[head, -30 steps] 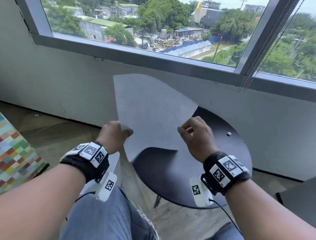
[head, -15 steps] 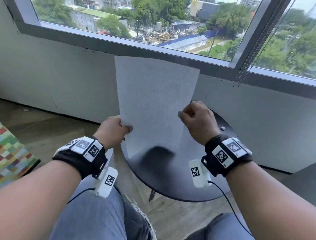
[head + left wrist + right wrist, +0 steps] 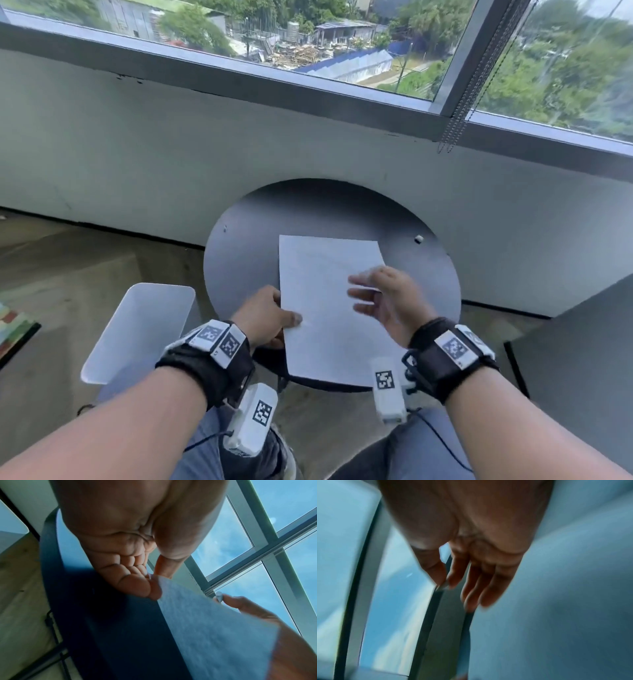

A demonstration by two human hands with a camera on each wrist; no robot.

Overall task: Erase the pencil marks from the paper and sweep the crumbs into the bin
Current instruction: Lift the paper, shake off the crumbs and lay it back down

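The white sheet of paper (image 3: 329, 308) lies flat on the round black table (image 3: 342, 209), its near edge over the table's rim. My left hand (image 3: 287, 320) pinches the paper's left edge, thumb on top; the left wrist view shows the curled fingers (image 3: 137, 585) under the sheet (image 3: 214, 628). My right hand (image 3: 368, 291) hovers over the paper's right side with straight, spread fingers that hold nothing; the right wrist view shows it blurred (image 3: 462, 588). A small white eraser (image 3: 418, 238) sits on the table at the far right. Any pencil marks are too faint to make out.
A white bin (image 3: 137, 329) stands on the floor left of the table, beside my left knee. A tiny white speck (image 3: 224, 229) lies near the table's far left rim. A grey wall and window run behind the table, and dark furniture (image 3: 582, 359) stands at the right.
The paper, held upright in both hands before, now lies flat on the table. My right hand has let go and opened; my left hand still pinches the edge.
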